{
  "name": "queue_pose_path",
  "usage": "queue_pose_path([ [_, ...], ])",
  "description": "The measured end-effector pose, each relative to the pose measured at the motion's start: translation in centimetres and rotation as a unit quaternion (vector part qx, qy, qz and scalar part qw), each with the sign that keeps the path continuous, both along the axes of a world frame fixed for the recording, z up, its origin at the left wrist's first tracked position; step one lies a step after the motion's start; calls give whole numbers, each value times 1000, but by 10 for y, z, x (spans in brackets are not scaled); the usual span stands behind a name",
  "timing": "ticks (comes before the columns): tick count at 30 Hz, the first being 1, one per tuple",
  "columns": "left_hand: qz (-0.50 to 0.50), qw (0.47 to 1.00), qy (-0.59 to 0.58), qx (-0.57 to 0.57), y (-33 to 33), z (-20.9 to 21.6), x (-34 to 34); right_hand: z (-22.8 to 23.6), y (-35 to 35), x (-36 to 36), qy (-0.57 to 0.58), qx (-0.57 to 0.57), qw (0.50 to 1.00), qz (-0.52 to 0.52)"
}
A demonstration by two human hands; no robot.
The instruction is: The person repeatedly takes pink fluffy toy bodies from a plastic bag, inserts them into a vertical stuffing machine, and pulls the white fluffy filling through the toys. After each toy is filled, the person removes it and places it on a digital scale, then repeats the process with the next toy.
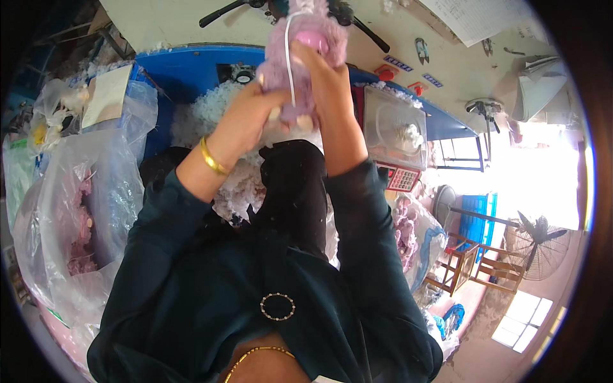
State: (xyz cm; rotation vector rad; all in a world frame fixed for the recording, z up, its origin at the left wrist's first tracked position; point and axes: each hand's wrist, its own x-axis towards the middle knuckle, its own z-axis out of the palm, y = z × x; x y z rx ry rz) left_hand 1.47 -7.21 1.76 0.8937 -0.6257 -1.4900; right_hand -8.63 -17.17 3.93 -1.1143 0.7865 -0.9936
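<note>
A fuzzy pale purple plush toy (276, 56) is held up at the edge of the workbench. My left hand (252, 115) is closed round its lower left part, fingers sunk into the plush. My right hand (327, 80) grips it from the right, beside a smooth pink oval patch (311, 42) on the toy. A thin white cord (288, 60) runs down over the toy's front. Small cream-coloured pieces show at its lower end. The toy's top reaches a dark machine part at the picture's upper edge, and how they meet is unclear.
White stuffing fluff (204, 112) lies around my knees. Clear plastic bags (115, 172) with purple plush stand left; another plush-filled bag (412, 236) is right. A digital scale (401, 177) with a clear tray (394, 127) sits at right. Thread snips (421, 51) and red switches (386, 72) are on the bench.
</note>
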Motion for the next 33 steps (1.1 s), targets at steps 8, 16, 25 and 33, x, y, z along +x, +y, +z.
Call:
queue_pose_path([
  [8, -31, 997, 21, -67, -17, 4, -5, 18, 3, -4, -17, 23, 998, 51],
  [16, -24, 1000, -7, 13, 40, -6, -11, -3, 61, -15, -5, -66, 998, -9],
  [25, 40, 944, -303, -127, 104, -78, 49, -46, 89, -105, 148, -145, 974, -93],
  [33, 425, 578, -509, 476, 330, -176, 298, -95, 38, -428, 658, 30, 752, 17],
])
